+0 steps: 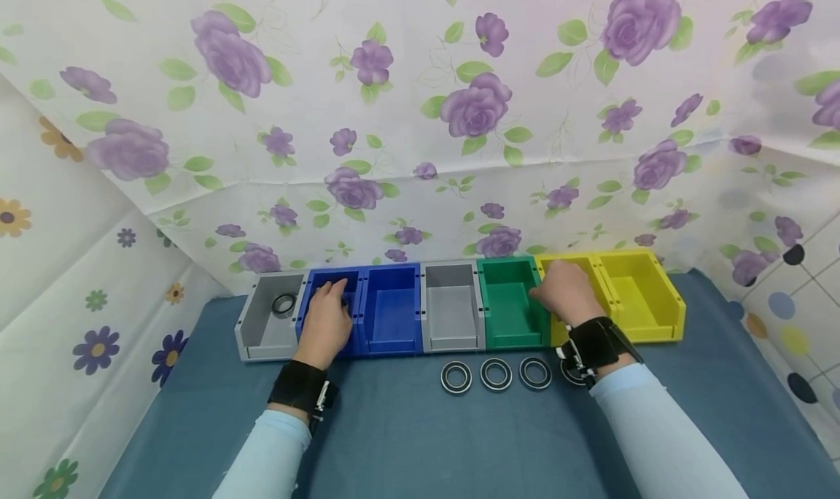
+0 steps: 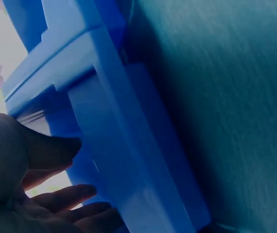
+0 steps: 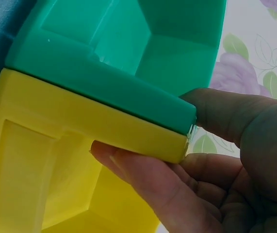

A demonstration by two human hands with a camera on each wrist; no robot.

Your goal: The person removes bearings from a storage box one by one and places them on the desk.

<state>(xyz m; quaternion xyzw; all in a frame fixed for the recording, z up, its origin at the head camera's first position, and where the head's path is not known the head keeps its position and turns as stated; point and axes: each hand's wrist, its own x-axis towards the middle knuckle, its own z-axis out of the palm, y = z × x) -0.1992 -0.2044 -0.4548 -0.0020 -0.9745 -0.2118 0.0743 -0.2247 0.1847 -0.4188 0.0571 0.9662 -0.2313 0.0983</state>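
My left hand (image 1: 324, 325) reaches into the left blue bin (image 1: 359, 331), fingers loosely bent and thumb apart in the left wrist view. Something small and dark shows beside its fingers in the head view; its kind is unclear. At the other end of the row, my right hand (image 1: 569, 295) pinches the adjoining walls of the green bin (image 3: 104, 92) and the left yellow bin (image 3: 46, 102), its thumb on the green side and a finger inside the yellow one. A ring-shaped ball bearing (image 1: 284, 306) lies in the left grey bin (image 1: 267, 352).
Between the hands stand another blue bin (image 1: 392, 344) and a grey bin (image 1: 453, 342). The right yellow bin (image 1: 646, 331) ends the row. Several bearings (image 1: 496, 375) lie on the blue-covered table (image 1: 420, 441) in front. A flowered sheet (image 1: 420, 134) hangs close behind.
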